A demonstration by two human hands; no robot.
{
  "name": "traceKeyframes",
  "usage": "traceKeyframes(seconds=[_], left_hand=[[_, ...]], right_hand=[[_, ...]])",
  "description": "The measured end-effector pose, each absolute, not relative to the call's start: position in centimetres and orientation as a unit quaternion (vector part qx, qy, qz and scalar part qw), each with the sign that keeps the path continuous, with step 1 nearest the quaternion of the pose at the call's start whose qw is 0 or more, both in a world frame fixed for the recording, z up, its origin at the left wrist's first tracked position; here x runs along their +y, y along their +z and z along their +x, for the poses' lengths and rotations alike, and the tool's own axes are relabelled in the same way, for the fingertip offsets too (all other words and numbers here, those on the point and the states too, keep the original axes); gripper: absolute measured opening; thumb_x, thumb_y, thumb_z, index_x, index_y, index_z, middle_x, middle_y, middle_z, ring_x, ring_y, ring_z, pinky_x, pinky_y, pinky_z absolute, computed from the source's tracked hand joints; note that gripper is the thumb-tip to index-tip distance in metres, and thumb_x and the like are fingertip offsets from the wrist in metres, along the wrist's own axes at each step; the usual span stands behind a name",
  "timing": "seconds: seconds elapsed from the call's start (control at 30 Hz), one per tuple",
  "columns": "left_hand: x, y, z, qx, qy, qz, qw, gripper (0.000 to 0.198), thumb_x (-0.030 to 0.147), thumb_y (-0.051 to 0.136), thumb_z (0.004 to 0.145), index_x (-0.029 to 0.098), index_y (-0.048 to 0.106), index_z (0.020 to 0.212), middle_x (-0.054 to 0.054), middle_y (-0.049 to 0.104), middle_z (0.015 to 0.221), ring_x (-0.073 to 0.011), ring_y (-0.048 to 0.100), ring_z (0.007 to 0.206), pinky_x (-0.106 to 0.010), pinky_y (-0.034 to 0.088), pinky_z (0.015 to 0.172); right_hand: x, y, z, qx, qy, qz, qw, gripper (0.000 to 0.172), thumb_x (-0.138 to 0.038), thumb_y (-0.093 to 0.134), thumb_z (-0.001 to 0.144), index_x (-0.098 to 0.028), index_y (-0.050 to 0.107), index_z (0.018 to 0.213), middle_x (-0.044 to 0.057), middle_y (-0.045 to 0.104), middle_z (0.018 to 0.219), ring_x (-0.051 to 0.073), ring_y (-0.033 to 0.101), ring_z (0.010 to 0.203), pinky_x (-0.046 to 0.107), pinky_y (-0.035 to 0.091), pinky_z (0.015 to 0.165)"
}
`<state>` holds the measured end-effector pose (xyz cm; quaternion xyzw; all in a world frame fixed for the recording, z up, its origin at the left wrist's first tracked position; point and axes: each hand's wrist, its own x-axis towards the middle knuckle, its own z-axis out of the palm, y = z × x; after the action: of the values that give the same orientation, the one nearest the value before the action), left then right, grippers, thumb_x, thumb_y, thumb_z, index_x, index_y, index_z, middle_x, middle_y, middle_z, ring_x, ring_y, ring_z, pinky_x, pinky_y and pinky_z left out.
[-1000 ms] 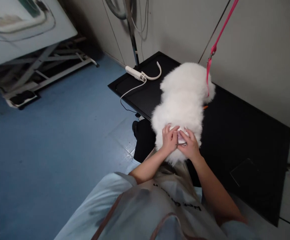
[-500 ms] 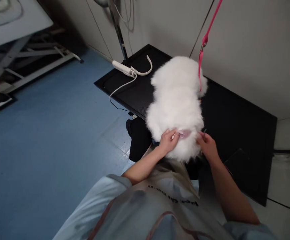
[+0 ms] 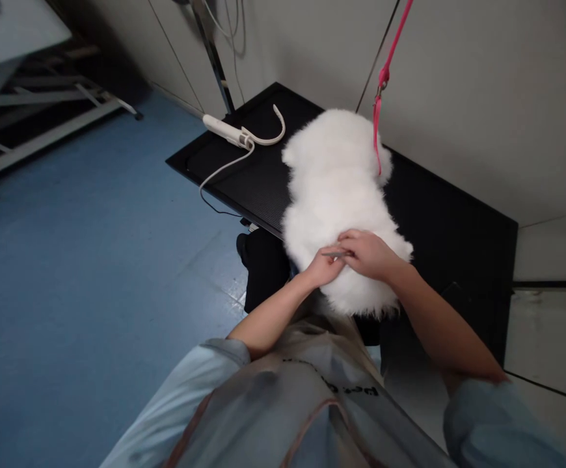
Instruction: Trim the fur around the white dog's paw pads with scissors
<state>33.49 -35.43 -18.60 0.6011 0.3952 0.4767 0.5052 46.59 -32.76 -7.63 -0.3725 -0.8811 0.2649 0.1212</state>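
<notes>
A fluffy white dog (image 3: 334,188) stands on a black grooming table (image 3: 449,221), its rear toward me. A pink leash (image 3: 383,78) runs up from its neck. My left hand (image 3: 324,268) is closed on the fur at the dog's rear. My right hand (image 3: 368,255) lies beside it with fingers curled around a thin metal tool (image 3: 332,253), whose tip points at the left hand.
A white corded clipper (image 3: 224,131) lies at the table's far left corner, its cable hanging over the edge. A metal pole (image 3: 209,55) rises behind it. Blue floor (image 3: 82,260) lies to the left, with another table's metal frame (image 3: 43,110) at top left. A grey wall stands behind.
My right hand has come back from the dog's right flank to its rear, beside the left hand, with the thin tool. The pink skin seen earlier is now covered.
</notes>
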Motion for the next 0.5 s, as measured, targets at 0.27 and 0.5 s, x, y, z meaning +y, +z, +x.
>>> traceKeyframes(seconds=[0.27, 0.5], left_hand=[[-38.0, -16.2, 30.5, 0.604, 0.493, 0.553, 0.293, 0.032, 0.027, 0.06, 0.084, 0.019, 0.066, 0.114, -0.011, 0.061, 0.119, -0.0236, 0.057, 0.111, -0.041, 0.044, 0.101], [-38.9, -17.2, 35.4, 0.602, 0.548, 0.546, 0.197, 0.034, 0.031, 0.038, 0.097, 0.018, 0.068, 0.105, -0.011, 0.062, 0.116, -0.0236, 0.051, 0.117, -0.047, 0.039, 0.105]], right_hand=[[-31.7, -12.0, 47.9, -0.792, 0.301, -0.464, 0.258, 0.029, -0.039, 0.054, 0.088, -0.02, 0.073, 0.078, 0.008, 0.066, 0.1, 0.021, 0.062, 0.093, 0.031, 0.049, 0.081], [-34.9, -14.0, 46.7, -0.67, 0.388, -0.522, 0.358, 0.036, -0.049, 0.052, 0.087, -0.02, 0.073, 0.083, 0.007, 0.071, 0.098, 0.022, 0.063, 0.096, 0.036, 0.049, 0.088]])
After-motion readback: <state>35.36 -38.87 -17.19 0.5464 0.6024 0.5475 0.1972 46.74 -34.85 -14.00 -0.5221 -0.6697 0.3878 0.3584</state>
